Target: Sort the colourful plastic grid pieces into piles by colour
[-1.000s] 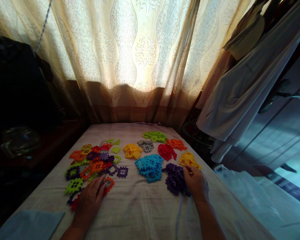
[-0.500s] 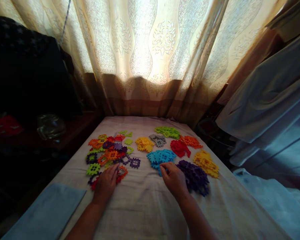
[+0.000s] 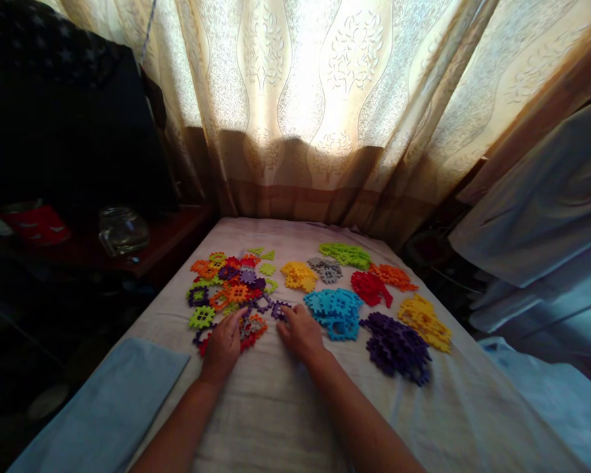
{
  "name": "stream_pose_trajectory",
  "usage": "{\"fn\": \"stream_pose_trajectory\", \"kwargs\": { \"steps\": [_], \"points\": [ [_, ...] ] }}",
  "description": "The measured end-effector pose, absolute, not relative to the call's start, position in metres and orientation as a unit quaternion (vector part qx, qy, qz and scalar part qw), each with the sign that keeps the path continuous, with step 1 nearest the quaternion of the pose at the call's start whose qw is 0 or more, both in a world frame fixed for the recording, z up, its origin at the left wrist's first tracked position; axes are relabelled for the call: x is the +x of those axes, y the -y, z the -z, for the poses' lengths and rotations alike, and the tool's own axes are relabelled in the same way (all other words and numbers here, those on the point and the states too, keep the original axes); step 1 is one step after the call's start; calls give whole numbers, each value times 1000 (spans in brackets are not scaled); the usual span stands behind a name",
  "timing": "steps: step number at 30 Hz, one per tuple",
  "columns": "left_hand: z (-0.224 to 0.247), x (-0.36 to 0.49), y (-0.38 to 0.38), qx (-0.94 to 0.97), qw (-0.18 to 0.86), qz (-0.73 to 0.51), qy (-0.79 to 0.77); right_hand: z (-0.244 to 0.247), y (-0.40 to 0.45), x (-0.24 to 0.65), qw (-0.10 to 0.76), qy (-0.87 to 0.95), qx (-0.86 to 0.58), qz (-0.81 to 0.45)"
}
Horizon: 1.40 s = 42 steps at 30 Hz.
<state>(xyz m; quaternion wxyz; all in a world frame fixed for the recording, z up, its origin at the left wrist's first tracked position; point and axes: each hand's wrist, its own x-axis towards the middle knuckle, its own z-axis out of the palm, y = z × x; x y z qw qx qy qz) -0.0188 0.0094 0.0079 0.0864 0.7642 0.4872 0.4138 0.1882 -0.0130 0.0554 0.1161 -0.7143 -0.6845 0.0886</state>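
- The right hand (image 3: 303, 334) was curled narrow, its fingertips at the small purple square (image 3: 278, 311), which lay flat at the right edge of the mixed pile (image 3: 235, 289); whether they had closed on it, I could not tell.
- That square seemed to call for a light pinch on its toothed rim, with the wrist kept low, so that the purple frame (image 3: 262, 303) just left of it was not dragged along.
- The left hand (image 3: 222, 348) rested over the pile's near edge, fingers together and pointing far; whether anything was held beneath, I could not tell. Light pressure there would likely have steadied the loose pieces.
- To the right lay the blue heap (image 3: 335, 312), close enough to the right hand that a wide sweep could have knocked it.
- Farther right lay the dark purple heap (image 3: 398, 348), with the yellow heap (image 3: 425, 322) just beyond.
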Motion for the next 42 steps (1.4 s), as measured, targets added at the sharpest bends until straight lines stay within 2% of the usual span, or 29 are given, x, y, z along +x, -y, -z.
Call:
{"fn": "stream_pose_trajectory", "kwargs": {
  "steps": [4, 11, 19, 22, 31, 42],
  "points": [
    [-11, -19, -8, 747, 110, -419, -504, -56, 9, 186, 91, 687, -716, -77],
    [-13, -18, -8, 743, 128, -417, -508, -52, 25, 188, 120, 720, -683, -26],
    [-12, -20, -10, 749, 113, -404, -513, -63, 62, 232, 272, 645, -713, 25],
    [-13, -20, -10, 751, 102, -400, -516, -66, 81, 263, 299, 601, -740, 26],
    [-12, -21, -12, 757, 87, -382, -523, -51, 124, 339, 284, 538, -792, 51],
    [-10, -21, -12, 755, 78, -393, -519, -53, 128, 349, 250, 519, -812, 90]
  ]
}}
